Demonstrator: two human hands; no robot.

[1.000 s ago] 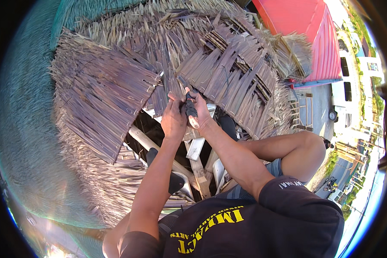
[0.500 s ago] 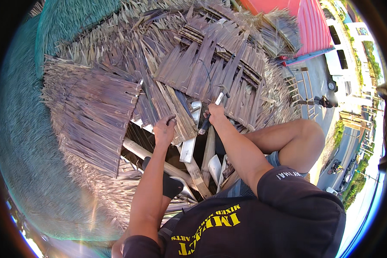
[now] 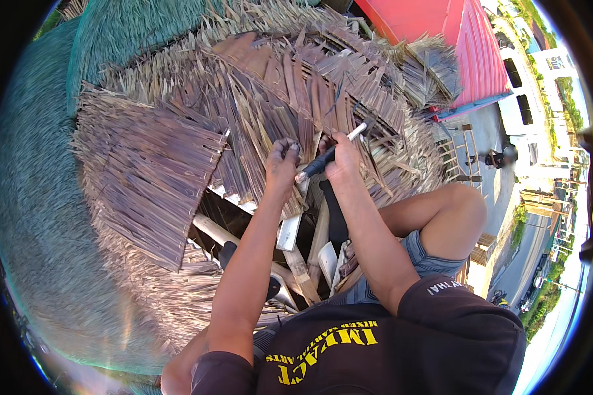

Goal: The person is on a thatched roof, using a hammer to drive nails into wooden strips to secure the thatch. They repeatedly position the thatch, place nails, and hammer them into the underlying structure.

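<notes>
My right hand (image 3: 342,158) is wrapped round the dark grip of a hammer (image 3: 356,131), whose pale shaft points up and to the right. The grip's butt end lies close to my left hand (image 3: 282,163). That left hand has its fingers curled together over the dry thatch; whatever they pinch is too small or hidden to make out. Just beyond both hands, a brown palm-leaf thatch panel (image 3: 260,69) lies askew across the roof. Below my hands, a white strip (image 3: 288,232) and wooden poles (image 3: 324,227) show through a gap.
Another thatch panel (image 3: 151,174) covers the left side of the gap. Green netting (image 3: 39,197) drapes the far-left roof. A red corrugated roof (image 3: 471,52) stands at the upper right, above a bamboo ladder (image 3: 464,155). A road (image 3: 524,243) runs far below, right.
Both hands have moved farther from my body, the left also rightward. The hammer has come along in my right hand. The thatch panel beyond them has shifted away and to the left.
</notes>
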